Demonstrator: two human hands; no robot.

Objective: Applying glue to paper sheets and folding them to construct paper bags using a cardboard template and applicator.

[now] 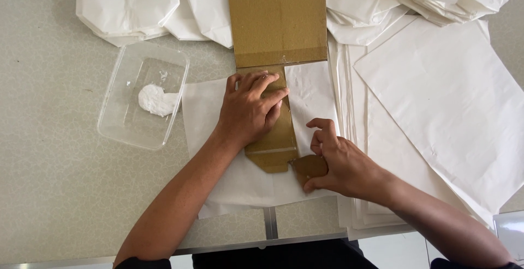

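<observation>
From the head view, the left hand [252,108] lies flat, fingers spread, pressing down on a narrow brown cardboard strip [273,138] that runs from the middle of the counter [60,192] toward its near edge; its grip is open, closed on nothing, only weighing the strip down. The strip rests on a white paper sheet [311,97], which lies near the middle of the near edge. The right hand [341,162] sits just right of the strip's near end, its fingers curled, thumb and fingers pinching a small brown cardboard piece [310,168] that touches the strip's pointed near tip. A wider cardboard slab [277,18] reaches from the far edge down to the left hand's fingertips. Toward the left edge stands a clear plastic tray [117,121] with a blob of white paste [155,100] inside, just beside the sheet. Folded white bags [131,4] pile along the far edge, and a stack of flat white paper [447,100] covers the right side, reaching to the near right corner under the right forearm.
</observation>
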